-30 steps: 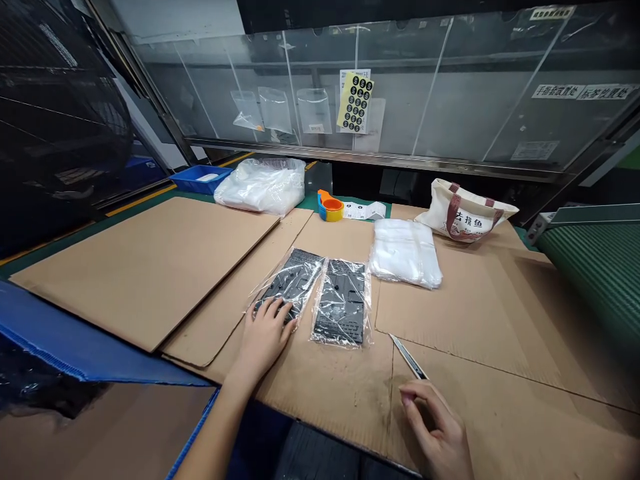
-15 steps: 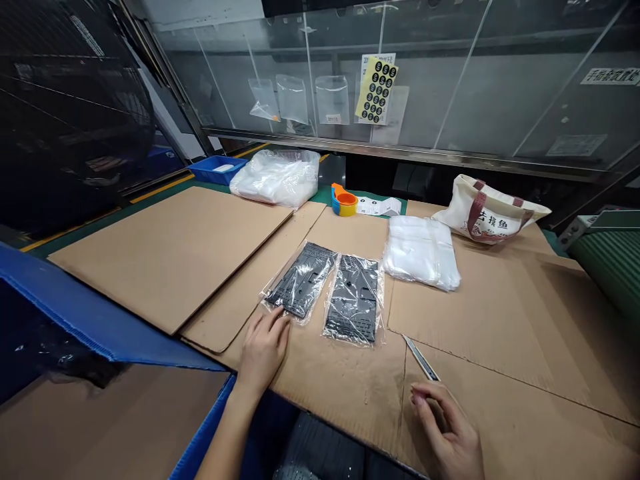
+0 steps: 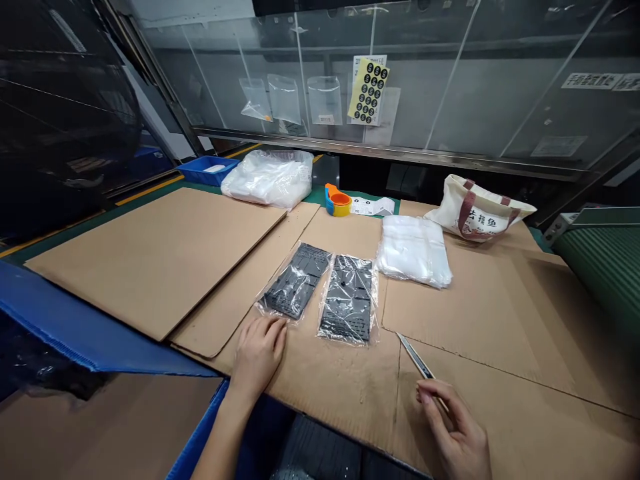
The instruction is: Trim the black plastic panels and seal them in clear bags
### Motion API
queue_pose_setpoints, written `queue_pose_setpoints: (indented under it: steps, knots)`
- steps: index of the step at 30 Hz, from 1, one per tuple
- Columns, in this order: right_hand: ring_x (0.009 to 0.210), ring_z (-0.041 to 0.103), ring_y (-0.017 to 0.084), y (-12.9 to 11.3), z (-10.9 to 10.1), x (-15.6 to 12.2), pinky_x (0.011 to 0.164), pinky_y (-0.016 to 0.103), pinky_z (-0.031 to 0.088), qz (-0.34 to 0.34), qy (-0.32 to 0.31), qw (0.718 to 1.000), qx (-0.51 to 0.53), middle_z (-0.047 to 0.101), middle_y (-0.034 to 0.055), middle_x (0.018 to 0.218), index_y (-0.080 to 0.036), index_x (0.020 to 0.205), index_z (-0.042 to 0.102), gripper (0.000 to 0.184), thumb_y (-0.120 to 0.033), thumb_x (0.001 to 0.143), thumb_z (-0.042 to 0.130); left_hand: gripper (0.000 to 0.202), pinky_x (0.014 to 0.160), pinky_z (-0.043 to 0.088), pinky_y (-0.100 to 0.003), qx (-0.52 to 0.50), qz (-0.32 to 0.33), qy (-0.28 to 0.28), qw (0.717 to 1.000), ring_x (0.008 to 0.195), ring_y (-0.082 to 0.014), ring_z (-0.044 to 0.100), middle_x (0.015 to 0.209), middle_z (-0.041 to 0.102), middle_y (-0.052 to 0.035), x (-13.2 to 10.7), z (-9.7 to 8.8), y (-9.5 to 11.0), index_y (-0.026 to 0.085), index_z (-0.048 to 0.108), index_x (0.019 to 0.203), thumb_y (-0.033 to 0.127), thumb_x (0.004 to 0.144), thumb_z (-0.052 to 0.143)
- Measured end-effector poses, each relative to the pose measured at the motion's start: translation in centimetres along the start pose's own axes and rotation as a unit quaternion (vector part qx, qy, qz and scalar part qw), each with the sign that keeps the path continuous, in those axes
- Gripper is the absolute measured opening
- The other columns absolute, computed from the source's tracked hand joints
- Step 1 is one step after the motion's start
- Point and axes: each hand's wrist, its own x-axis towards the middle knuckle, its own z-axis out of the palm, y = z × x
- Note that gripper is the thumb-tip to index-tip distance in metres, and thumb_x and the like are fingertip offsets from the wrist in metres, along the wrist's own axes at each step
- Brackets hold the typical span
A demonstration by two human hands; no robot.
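My left hand [image 3: 259, 353] rests palm down on the cardboard, fingers slightly bent and holding nothing. Its fingertips are at the lower edge of a clear plastic bag with a flat black plastic part [image 3: 299, 280] inside. To the right lies a second bagged black plastic part [image 3: 346, 299], roughly parallel to the first. My right hand [image 3: 453, 423], low on the right, has its thumb and fingers closed around the rear of a slim utility knife [image 3: 416, 357]. The knife points up and left, its tip near a cardboard seam; part of the handle is hidden by my fingers.
Behind the parts are a stack of clear bags [image 3: 414, 250], a tape dispenser [image 3: 339, 201], a paper strip [image 3: 373, 206] and a cloth tote [image 3: 483, 210]. Cardboard sheets [image 3: 165, 253], a bulky plastic bundle [image 3: 270, 177] and blue trays [image 3: 207, 171] are leftward. A green conveyor [image 3: 605, 253] borders the right.
My view has swung slightly right. My left fingers have drawn back a little from the bagged part. My right fingers have closed further around the utility knife's handle.
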Motion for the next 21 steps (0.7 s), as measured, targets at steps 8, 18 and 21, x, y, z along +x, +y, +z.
queue_pose_setpoints:
  steps: [8,18,21]
  knots:
    - [0.073,0.069,0.018,0.0,-5.5,1.7,0.069,0.027,0.056,0.027,0.111,0.989,-0.092,0.071,0.0036,0.082,-0.023,0.089,0.068,0.014,-0.034,0.088,0.059,0.009,0.082,0.050,-0.036,-0.071,0.056,0.144,0.985,0.082,-0.0225,0.063,0.085,0.066,-0.0074,1.0,-2.2,3.5,0.018,0.060,0.093,0.012,0.089,0.055]
    - [0.099,0.064,0.024,-2.3,-15.7,9.7,0.090,0.039,0.051,-0.052,0.157,0.922,-0.350,0.069,0.0086,0.102,-0.023,0.103,0.063,0.020,-0.031,0.093,0.047,0.047,0.102,0.043,-0.051,-0.174,0.262,0.077,0.946,0.122,-0.0339,0.055,0.133,0.058,-0.0160,2.3,3.5,10.1,0.020,0.049,0.136,0.023,0.089,0.051]
    - [0.112,0.058,0.023,-1.3,-21.7,13.9,0.096,0.036,0.047,0.093,0.121,0.824,-0.545,0.064,0.0123,0.120,-0.018,0.120,0.057,0.033,-0.025,0.095,0.037,0.038,0.096,0.052,-0.043,-0.262,0.309,0.065,0.912,0.120,-0.0300,0.057,0.126,0.063,-0.0130,1.0,5.5,10.2,0.021,0.056,0.126,0.019,0.088,0.053]
